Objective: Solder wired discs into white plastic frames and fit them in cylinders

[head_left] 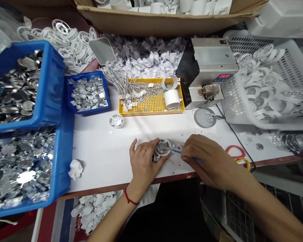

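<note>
My left hand (146,156) is closed around a small round white plastic cup (163,147), holding it on the white table top; the cup's inside looks grey. Wrapped round a thin blue stick (176,151), my right hand (204,158) keeps the stick's pale tip inside the cup. Whether that tip is a brush or a blade I cannot make out. Behind my hands lies a white spoked ring (116,121). A round dish of grey paste (204,117) with a flat stick in it sits beyond my right hand.
At the left stand blue bins (47,87) of metal discs and a small blue tray (88,94). A yellow tray (151,97) holds wires and screws. Nearby are a metal machine (212,64), a white basket (267,124) of plastic parts, scissors (236,153) and crumpled paper (75,169).
</note>
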Available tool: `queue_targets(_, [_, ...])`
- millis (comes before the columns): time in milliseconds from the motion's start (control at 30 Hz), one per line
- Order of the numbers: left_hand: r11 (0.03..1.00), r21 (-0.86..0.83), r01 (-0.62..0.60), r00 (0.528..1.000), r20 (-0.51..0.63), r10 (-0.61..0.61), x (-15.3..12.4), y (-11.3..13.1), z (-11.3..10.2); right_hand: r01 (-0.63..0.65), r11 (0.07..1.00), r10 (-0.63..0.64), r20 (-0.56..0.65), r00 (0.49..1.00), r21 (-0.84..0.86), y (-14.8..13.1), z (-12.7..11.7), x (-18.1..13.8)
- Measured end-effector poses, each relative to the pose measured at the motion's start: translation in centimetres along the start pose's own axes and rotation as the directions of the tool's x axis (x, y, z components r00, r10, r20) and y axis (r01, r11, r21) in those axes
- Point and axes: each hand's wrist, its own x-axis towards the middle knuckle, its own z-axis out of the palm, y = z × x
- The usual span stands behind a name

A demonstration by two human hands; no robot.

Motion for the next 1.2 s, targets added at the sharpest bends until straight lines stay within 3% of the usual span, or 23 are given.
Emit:
queue_targets(367, [1.000, 0.005, 0.004, 1.000, -0.001, -0.004, 0.0, 0.1, 0.1, -0.054, 0.996, 0.057, -0.032, 0.998, 0.071, 0.8, 0.3, -1.9])
queue_targets(733, [1.000, 0.020, 0.020, 1.000, 0.010, -0.020, 0.0, 0.3, 0.4, -0.007, 0.982, 0.049, -0.225, 0.973, 0.187, 1.4, 1.0, -2.9])
queue_targets(800, [1.000, 0.026, 0.007, 1.000, -0.004, -0.007, -0.1, 0.4, 0.0, -0.033, 0.968, 0.130, -0.381, 0.916, 0.250, 1.3, 0.9, -3.3])
queue_targets(833, [1.000, 0.030, -0.005, 1.000, -0.011, 0.005, -0.2, 0.3, -0.4, -0.044, 0.955, 0.191, -0.496, 0.847, 0.293, 1.1, 0.9, -3.5])
queue_targets(900, [0.999, 0.024, -0.041, 0.999, -0.012, 0.041, -0.7, 0.0, -1.4, -0.038, 0.920, 0.318, -0.683, 0.658, 0.391, 0.4, 1.1, -3.9])
queue_targets(933, [0.999, 0.008, -0.053, 0.999, -0.002, 0.053, -1.0, -0.3, -2.0, -0.033, 0.895, 0.377, -0.713, 0.591, 0.445, 0.0, 1.4, -4.0])
queue_targets(967, [0.998, -0.019, -0.052, 0.999, 0.017, 0.052, -1.4, -0.6, -2.4, -0.036, 0.870, 0.422, -0.706, 0.569, 0.491, -0.5, 1.8, -4.1])
queue_targets(1000, [0.998, -0.054, -0.037, 0.998, 0.040, 0.039, -1.9, -1.0, -2.6, -0.044, 0.851, 0.446, -0.677, 0.585, 0.523, -0.9, 2.4, -4.1])
queue_targets(1100, [0.984, -0.166, 0.072, 0.996, 0.072, -0.060, -3.3, -2.2, -2.4, -0.078, 0.848, 0.417, -0.569, 0.709, 0.524, -1.9, 4.7, -3.6])
queue_targets(1200, [0.966, -0.224, 0.128, 0.992, 0.039, -0.122, -4.1, -2.7, -1.4, -0.073, 0.872, 0.365, -0.542, 0.757, 0.484, -2.0, 6.6, -2.9])
